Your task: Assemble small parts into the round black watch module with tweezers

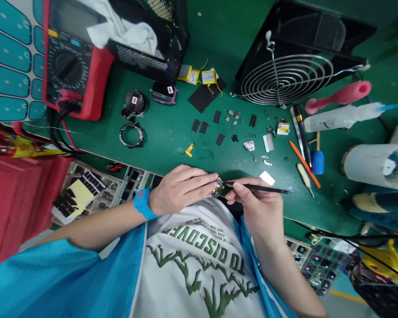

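Right hand (260, 201) around slim black tweezers (268, 189) near glinting, uneven assembly (218, 187).

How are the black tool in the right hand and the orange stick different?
The black tool is black; the orange stick is bright orange.
The black tool is held in the right hand; the orange stick lies on the green table.
The black tool runs nearly level across the picture; the orange stick slants.
Both are long and thin.

"TO DISCOVE" on white shirt (199, 265), red arrow sticker (170, 89) on purple-edged device (159, 93)
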Tool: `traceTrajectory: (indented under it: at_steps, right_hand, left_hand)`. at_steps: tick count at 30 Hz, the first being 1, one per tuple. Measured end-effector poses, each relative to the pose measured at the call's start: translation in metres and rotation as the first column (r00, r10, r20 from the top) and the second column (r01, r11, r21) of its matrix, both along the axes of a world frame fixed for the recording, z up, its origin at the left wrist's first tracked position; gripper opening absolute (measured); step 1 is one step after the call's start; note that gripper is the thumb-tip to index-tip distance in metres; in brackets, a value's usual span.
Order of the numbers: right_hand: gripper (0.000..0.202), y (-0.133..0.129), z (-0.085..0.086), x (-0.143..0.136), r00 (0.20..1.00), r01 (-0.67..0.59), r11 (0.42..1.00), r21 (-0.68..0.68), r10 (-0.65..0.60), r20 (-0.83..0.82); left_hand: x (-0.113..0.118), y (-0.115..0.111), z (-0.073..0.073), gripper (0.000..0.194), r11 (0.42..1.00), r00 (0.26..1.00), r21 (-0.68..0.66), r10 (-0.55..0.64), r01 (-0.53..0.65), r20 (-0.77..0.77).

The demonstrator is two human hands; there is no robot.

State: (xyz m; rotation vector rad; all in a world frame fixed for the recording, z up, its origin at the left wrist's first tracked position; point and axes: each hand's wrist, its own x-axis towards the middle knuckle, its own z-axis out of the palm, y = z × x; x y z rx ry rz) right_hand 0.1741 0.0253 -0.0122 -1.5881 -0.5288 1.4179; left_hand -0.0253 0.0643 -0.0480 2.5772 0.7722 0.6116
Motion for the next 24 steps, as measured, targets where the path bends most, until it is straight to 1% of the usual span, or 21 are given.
traceTrajectory:
  at_steps: [4,9,14,19,24]
  right_hand:
    - [0.009,-0.0002,-0.0002,0.0001,1.0,0.001,1.0,-0.008,-0.001,-0.007]
    - [0.009,-0.0005,-0.0007,0.0002,1.0,-0.009,1.0,0.003,0.009,0.006]
    - [0.009,-0.0009,-0.0015,0.0005,1.0,-0.009,1.0,0.01,0.009,-0.002]
    - [0.007,-0.0004,-0.0018,0.0011,1.0,-0.017,1.0,0.008,0.017,-0.001]
    - [0.006,-0.0029,-0.0027,-0.0003,1.0,-0.019,0.999,0.028,0.019,0.008]
  left_hand:
    - [0.0009,0.0002,0.0005,0.017,1.0,1.0,-0.01,0.016,-0.016,0.023]
    - [0.0014,-0.0001,0.0,0.024,1.0,1.0,-0.003,0.021,-0.021,0.013]
    - [0.0009,0.0004,-0.0011,0.024,1.0,1.0,0.01,0.007,-0.007,0.003]
    - [0.001,0.0004,0.0007,0.022,0.999,1.0,-0.024,0.021,-0.021,-0.001]
    - [0.0022,-0.0004,0.0028,0.021,0.994,0.999,-0.095,0.05,-0.051,-0.01]
